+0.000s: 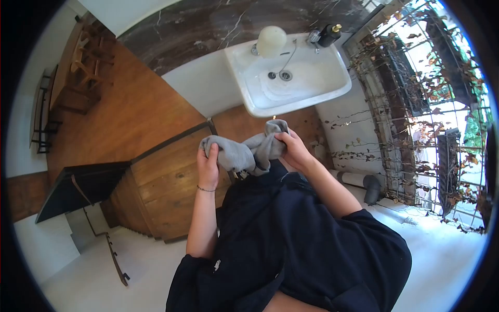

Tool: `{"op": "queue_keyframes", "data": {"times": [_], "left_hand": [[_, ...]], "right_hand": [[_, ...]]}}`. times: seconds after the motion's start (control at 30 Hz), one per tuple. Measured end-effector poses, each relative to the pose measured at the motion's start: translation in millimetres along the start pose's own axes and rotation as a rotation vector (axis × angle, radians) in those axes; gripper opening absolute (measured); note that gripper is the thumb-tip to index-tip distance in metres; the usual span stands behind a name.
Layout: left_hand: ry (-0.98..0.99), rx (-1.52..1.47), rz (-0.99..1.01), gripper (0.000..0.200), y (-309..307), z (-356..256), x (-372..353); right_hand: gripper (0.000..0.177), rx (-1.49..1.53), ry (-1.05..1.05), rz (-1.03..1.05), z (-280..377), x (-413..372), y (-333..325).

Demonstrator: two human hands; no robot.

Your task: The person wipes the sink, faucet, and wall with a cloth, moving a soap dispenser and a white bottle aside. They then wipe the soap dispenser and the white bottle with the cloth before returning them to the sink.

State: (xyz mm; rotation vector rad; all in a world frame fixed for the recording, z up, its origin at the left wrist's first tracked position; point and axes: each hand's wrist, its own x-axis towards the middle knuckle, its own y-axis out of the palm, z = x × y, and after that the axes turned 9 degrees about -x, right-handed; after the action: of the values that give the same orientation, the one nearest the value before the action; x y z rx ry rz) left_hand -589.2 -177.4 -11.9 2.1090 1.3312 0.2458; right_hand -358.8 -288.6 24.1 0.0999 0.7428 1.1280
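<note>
A bunched, twisted grey cloth hangs between my two hands, in front of my dark shirt. My left hand is closed on its left end, with the thumb lying on top. Gripping the right end is my right hand, its fingers curled into the fabric. Some fingers of both hands are hidden behind the folds. Just beyond the cloth is the white sink, apart from it.
A pale rounded object and a black bottle with a gold top stand at the sink's back edge. Wooden stairs and a dark panel lie left. On the right is a vine-covered grille, with a grey pipe below.
</note>
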Motion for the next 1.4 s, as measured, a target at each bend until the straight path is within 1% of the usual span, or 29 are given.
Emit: {"op": "queue_keyframes", "data": {"times": [0.03, 0.1, 0.17, 0.23, 0.27, 0.3, 0.37, 0.4, 0.47, 0.5, 0.57, 0.6, 0.63, 0.73, 0.77, 0.8, 0.83, 0.9, 0.93, 0.97, 1.03, 1.07, 1.1, 1.17, 1.2, 1.27, 1.3, 1.37, 1.4], "left_hand": [[0.03, -0.034, 0.001, 0.022, 2.3, 1.7, 1.7], [0.018, -0.037, 0.012, 0.023, 10.9, 3.5, 1.7], [-0.012, -0.037, 0.006, 0.026, 16.5, 2.1, 3.6], [-0.127, 0.324, 0.021, 0.036, 21.2, 2.4, 7.7], [-0.091, 0.356, -0.02, 0.044, 27.7, 8.0, 7.0], [-0.101, 0.363, -0.022, 0.044, 28.6, 11.8, 2.9], [-0.261, 0.278, -0.231, 0.04, 29.8, 20.5, 2.2], [-0.263, 0.291, -0.226, 0.04, 30.0, 25.0, 4.1], [-0.202, 0.226, 0.054, 0.04, 29.7, 36.3, 4.7], [-0.216, 0.236, 0.057, 0.04, 38.3, 38.3, 1.2], [-0.361, 0.073, 0.22, 0.045, 65.9, 41.4, -3.9], [-0.477, 0.088, 0.271, 0.053, 75.9, 47.8, -2.5], [-0.477, 0.099, 0.285, 0.053, 86.6, 56.2, -2.0], [-0.553, 0.166, 0.297, 0.053, 118.4, 77.1, 12.3], [-0.581, 0.332, 0.459, 0.051, 126.9, 80.9, 21.0], [-0.609, 0.498, 0.615, 0.049, 136.2, 85.3, 28.4], [-0.609, 0.51, 0.618, 0.049, 150.1, 89.5, 33.0], [-0.541, 0.345, 0.469, 0.045, 177.7, 101.6, 39.6], [-0.51, 0.282, 0.394, 0.046, 187.6, 108.4, 44.7], [-0.509, 0.292, 0.391, 0.046, 197.0, 114.2, 49.7], [-0.439, 0.131, 0.139, 0.047, 220.6, 122.0, 62.2], [-0.419, 0.126, 0.032, 0.05, 225.9, 130.5, 69.7], [-0.425, 0.134, 0.032, 0.05, 228.8, 134.1, 76.5], [-0.555, 0.064, -0.076, 0.055, 233.0, 141.3, 85.1], [-0.55, 0.107, -0.127, 0.057, 241.0, 145.5, 87.4], [-0.598, 0.048, -0.054, 0.056, 244.7, 153.7, 87.6], [-0.628, -0.022, 0.027, 0.055, 249.5, 155.5, 88.7], [-0.682, -0.014, 0.036, 0.052, 260.3, 155.8, 82.8], [-0.655, 0.03, 0.025, 0.05, 268.6, 154.3, 79.7]], "right_hand": [[0.033, -0.001, -0.025, 0.002, 2.4, -1.4, -3.6], [0.033, 0.292, 0.058, 0.14, 7.2, -8.4, -8.0], [0.038, 0.305, 0.047, 0.149, 9.3, -11.2, -6.4], [0.038, 0.412, 0.054, 0.409, 10.1, -13.7, -7.4], [0.038, 0.422, 0.058, 0.404, 11.2, -15.6, -7.9], [0.038, 0.431, 0.07, 0.501, 18.6, -20.1, -2.7], [0.039, 0.451, 0.072, 0.597, 30.7, -26.7, 3.8], [0.037, 0.405, 0.043, 0.545, 35.1, -28.3, 5.3], [0.034, 0.291, -0.036, 0.4, 40.5, -26.7, 7.5], [0.033, 0.179, -0.056, 0.297, 51.4, -28.8, 11.3], [0.033, -0.153, -0.183, 0.11, 51.1, -12.0, -0.5], [0.033, -0.143, -0.19, 0.101, 52.2, -11.3, -11.8], [0.033, -0.252, -0.251, 0.001, 56.2, -9.0, -22.6], [0.034, -0.491, -0.42, -0.176, 67.6, 6.2, -64.9], [0.035, -0.629, -0.491, -0.251, 70.0, 11.0, -83.5], [0.042, -0.653, -0.457, -0.228, 75.5, 13.0, -100.8], [0.042, -0.642, -0.463, -0.23, 76.7, 15.5, -116.7], [0.05, -0.805, -0.249, -0.274, 74.9, 21.5, -145.9], [0.055, -0.725, -0.165, -0.187, 75.5, 20.4, -155.8], [0.055, -0.717, -0.167, -0.182, 75.2, 16.0, -164.9], [0.058, -0.733, -0.267, 0.057, 89.7, 1.2, -174.0], [0.058, -0.73, -0.201, 0.216, 97.5, -0.5, -180.0], [0.066, -0.748, -0.187, 0.32, 102.0, -0.4, -183.6], [0.078, -0.812, -0.03, 0.388, 128.1, -15.1, -176.4], [0.078, -0.8, -0.021, 0.382, 117.8, -10.4, -181.4], [0.088, -0.987, -0.465, 0.242, 89.5, 3.0, -193.7], [0.088, -0.986, -0.457, 0.23, 95.0, 2.9, -196.8], [0.087, -0.936, -0.403, 0.247, 110.8, -0.8, -202.5], [0.074, -0.905, -0.402, 0.203, 112.8, -0.1, -206.7]]}}
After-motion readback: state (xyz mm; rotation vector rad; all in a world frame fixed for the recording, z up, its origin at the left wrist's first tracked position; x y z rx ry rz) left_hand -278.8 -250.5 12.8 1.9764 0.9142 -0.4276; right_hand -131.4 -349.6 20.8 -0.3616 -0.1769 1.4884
